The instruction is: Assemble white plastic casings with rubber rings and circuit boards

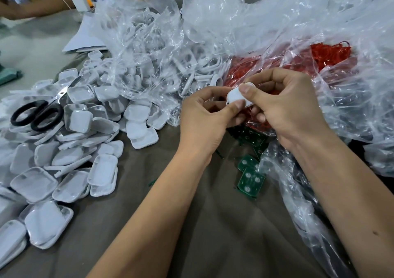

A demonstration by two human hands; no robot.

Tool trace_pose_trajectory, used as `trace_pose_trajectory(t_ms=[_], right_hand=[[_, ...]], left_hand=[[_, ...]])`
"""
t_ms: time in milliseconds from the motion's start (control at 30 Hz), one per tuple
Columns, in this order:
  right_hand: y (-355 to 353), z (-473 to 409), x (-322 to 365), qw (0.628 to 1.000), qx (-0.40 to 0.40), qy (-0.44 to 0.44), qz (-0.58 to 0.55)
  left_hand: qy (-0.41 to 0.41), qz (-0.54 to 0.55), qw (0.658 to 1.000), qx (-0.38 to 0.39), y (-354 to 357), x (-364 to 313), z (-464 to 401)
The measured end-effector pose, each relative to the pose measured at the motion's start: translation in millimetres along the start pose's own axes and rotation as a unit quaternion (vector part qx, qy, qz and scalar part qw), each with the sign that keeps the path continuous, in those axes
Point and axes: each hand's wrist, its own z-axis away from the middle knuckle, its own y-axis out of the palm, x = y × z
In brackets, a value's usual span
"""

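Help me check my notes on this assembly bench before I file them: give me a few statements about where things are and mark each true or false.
1. Both hands, the left hand and the right hand, hold one white casing. True.
2. The scissors lie in the red rubber rings. False: they lie on the pile of white casings at the left.
3. The red rubber rings sit in a clear plastic bag. True.
4. The green circuit boards are stacked on the pile of white casings. False: they lie on the table below the hands.
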Motion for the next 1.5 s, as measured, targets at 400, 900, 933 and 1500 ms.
trace_pose_trajectory(t_ms=[400,900,933,1500], right_hand=[[-1.0,-3.2,-4.9,1.000,0.007,-0.005,0.007],[-0.3,-3.4,-8.0,0.985,0.013,-0.076,0.156],[-0.1,-3.9,-8.5,0.984,0.013,-0.076,0.162],[0.4,-3.8,-8.9,0.988,0.045,-0.070,0.130]], left_hand=[[-0.011,-0.023,0.999,0.039,-4.8,-3.9,-6.0],[-0.042,-0.016,0.998,0.048,-6.7,-8.3,-6.4],[-0.043,-0.018,0.998,0.044,-6.4,-8.4,-6.1],[-0.062,-0.008,0.997,0.034,-7.5,-10.7,-5.3]])
